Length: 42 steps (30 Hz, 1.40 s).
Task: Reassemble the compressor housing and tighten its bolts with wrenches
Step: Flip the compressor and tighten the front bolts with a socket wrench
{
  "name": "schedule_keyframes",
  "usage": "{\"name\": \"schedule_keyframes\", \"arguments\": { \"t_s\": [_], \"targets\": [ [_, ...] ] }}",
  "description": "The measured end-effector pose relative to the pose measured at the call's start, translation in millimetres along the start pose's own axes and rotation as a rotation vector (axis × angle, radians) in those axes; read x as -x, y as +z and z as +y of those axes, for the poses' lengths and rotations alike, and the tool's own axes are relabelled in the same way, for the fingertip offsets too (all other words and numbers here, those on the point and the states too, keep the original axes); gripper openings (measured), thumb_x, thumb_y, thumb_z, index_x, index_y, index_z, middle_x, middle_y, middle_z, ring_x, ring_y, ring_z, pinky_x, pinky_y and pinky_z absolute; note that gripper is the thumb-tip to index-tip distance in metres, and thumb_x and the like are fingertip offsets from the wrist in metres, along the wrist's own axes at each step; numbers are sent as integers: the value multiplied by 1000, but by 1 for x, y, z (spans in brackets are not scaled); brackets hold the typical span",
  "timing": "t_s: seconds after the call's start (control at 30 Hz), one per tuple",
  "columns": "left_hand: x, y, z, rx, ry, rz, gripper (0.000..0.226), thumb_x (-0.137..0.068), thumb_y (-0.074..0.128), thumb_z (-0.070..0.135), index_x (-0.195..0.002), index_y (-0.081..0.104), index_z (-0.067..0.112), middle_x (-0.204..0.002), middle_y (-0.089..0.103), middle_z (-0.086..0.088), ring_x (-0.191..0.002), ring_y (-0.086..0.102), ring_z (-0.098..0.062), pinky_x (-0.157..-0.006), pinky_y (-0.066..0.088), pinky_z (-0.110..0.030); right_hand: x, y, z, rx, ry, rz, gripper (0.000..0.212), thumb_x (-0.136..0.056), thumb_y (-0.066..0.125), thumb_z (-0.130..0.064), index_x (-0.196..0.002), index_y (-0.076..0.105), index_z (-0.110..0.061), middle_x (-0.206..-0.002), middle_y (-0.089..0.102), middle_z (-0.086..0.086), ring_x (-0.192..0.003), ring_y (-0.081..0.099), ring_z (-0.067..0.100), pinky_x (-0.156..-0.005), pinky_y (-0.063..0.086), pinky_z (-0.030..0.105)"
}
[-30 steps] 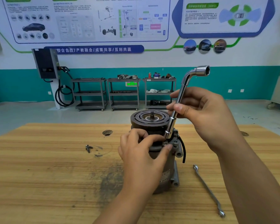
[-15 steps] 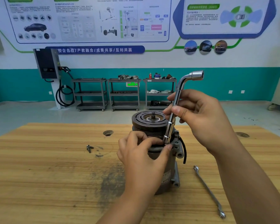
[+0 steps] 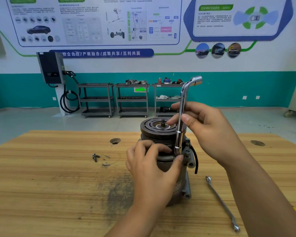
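Head view: our left hand point(image 3: 150, 166) grips the compressor point(image 3: 171, 161) upright on the table point(image 3: 41, 185); our right hand point(image 3: 207, 127) pinches the L-wrench point(image 3: 181, 117), its socket on the housing flange.

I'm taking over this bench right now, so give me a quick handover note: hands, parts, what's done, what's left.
Left hand grips the compressor, steadying it upright on the table.
Right hand pinches the L-shaped socket wrench, which stands upright with its lower end down on the compressor beside the pulley.
Flat wrench lies at right; a loose bolt lies at left.
Done: compressor looks assembled.
Left: tighten the bolts; how tight this one is cannot be told.
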<state>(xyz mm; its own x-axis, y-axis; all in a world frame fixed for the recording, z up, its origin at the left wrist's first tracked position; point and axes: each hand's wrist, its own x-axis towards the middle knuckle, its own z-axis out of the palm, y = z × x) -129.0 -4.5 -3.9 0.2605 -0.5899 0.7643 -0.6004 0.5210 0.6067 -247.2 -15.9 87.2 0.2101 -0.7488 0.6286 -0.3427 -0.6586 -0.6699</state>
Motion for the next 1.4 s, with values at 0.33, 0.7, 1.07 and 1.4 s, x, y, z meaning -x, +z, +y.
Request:
{"name": "schedule_keyframes", "arguments": {
  "t_s": [0.33, 0.7, 1.07, 1.4],
  "targets": [
    [-69, -18, 27, 449, 128, -135, 15, -85, 60, 26, -96, 53, 33, -94, 61, 6, -89, 61, -5, -77, 50, -20, -2, -5, 9, -103, -14, -17, 24, -92, 52, -8, -98, 60, -31, -88, 72, -13, -89, 66, 0, -83, 50, 19],
    [-93, -21, 32, 627, -56, -510, 14, -77, 66, 31, -85, 72, 21, -80, 72, 5, -76, 67, -2, -65, 50, -12, -5, 2, 19, -195, 4, 95, 20, -70, 73, -25, -78, 57, -16, -67, 60, -3, -66, 59, 8, -62, 51, 19],
    [-99, -20, 33, 684, -249, -600, 8, -83, 66, 18, -85, 74, 15, -79, 72, 1, -76, 67, -9, -65, 53, -17, -2, 4, 22, -54, 54, -52, 21, -73, 71, -33, -88, 68, -19, -87, 65, 9, -85, 61, 22, -78, 51, 41],
    [-99, -20, 36, 559, -205, -656, 27, -77, 62, 43, -90, 72, 22, -95, 71, -13, -90, 67, -17, -81, 52, -23, -3, -9, 34, -188, 70, -188, 18, -77, 59, -24, -91, 68, -17, -97, 68, 3, -99, 62, 17, -89, 50, 31]
  ]
}}
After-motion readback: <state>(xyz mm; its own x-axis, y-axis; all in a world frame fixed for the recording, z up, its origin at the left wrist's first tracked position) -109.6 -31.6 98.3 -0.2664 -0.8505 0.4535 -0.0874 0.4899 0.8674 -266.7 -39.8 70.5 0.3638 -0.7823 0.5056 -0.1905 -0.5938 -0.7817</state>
